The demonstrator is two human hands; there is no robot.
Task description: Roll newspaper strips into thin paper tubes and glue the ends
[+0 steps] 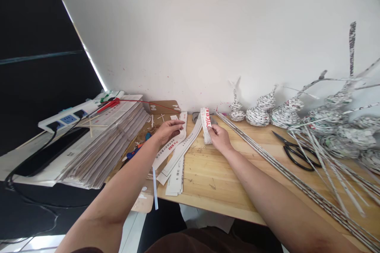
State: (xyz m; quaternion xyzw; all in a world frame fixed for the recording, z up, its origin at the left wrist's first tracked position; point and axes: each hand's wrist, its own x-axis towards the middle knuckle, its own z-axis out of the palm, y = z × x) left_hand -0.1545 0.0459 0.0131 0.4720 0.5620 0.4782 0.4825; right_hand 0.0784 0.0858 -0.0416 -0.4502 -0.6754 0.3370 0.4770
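Observation:
My right hand (220, 137) pinches a folded newspaper strip (205, 122) with red print, thumb on its face, above the wooden table. To the left, my left hand (170, 131) is held with fingers stretched and slightly apart, over a curled newspaper strip (166, 152). Its fingertips are close to that strip; whether they touch it cannot be made out. Beneath and beside it lie more flat newspaper strips (177, 178), fanned toward the table's front edge. A small grey lump (196, 117) is partly hidden behind the strips.
Left stands a newspaper stack (97, 146) bearing a power strip (67, 118), a phone (55, 152) and cables. Right lie long rolled-paper sticks (267, 150), black scissors (297, 154) and loose paper tubes (335, 174). Woven paper gourds (261, 110) line the wall. Cardboard (163, 106) lies back left.

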